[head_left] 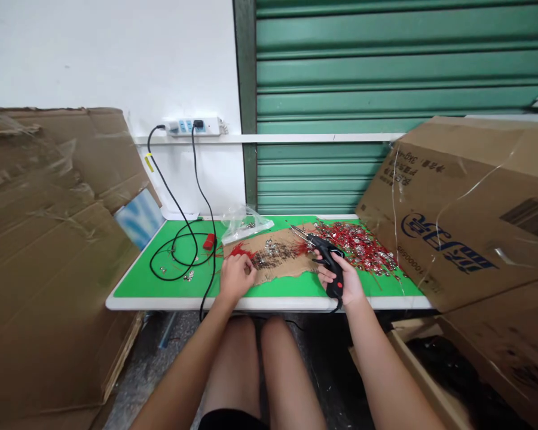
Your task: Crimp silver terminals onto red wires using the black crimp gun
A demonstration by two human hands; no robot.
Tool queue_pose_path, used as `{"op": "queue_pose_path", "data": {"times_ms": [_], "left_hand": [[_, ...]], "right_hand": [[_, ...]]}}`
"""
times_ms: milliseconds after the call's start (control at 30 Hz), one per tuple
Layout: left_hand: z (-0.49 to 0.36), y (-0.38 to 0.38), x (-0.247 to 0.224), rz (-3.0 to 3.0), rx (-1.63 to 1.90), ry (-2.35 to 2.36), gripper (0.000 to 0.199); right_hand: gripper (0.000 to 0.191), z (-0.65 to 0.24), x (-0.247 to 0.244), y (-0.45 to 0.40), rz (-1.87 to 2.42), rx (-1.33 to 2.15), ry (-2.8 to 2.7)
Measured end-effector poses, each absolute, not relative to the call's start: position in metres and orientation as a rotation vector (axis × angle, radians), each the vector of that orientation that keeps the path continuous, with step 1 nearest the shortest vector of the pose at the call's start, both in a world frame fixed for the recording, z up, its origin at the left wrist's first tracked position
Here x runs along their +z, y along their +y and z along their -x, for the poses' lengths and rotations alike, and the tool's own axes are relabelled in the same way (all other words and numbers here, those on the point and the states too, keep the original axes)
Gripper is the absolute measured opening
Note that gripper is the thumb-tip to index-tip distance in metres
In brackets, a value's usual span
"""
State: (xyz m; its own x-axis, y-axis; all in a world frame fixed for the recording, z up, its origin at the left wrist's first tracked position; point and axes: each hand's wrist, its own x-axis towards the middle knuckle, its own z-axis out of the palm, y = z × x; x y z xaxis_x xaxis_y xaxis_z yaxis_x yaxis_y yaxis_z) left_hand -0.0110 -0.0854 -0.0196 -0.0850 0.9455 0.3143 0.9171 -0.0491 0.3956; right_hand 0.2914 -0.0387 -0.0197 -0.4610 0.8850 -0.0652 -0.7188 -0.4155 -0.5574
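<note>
My black soldering gun (325, 249) has a red button and sits in my right hand (350, 279). Its thin metal tip points forward and left. The thin red wires (238, 249) lie bunched on brown cardboard (271, 275), right by my left hand (235, 278).

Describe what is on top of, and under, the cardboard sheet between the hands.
On the cardboard sheet lie red strands and small silvery pieces; the left hand partly covers its left end. Green tabletop shows around it; what lies directly beneath is hidden.
</note>
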Motion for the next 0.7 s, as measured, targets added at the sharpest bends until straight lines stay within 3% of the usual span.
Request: {"op": "queue_pose_path", "data": {"times_ms": [700], "left_hand": [[0.013,-0.082,-0.0282,-2.074,0.997,2.045,0.008]], "right_hand": [[0.026,-0.2895,-0.013,-0.0478,0.395,1.929,-0.459]]}}
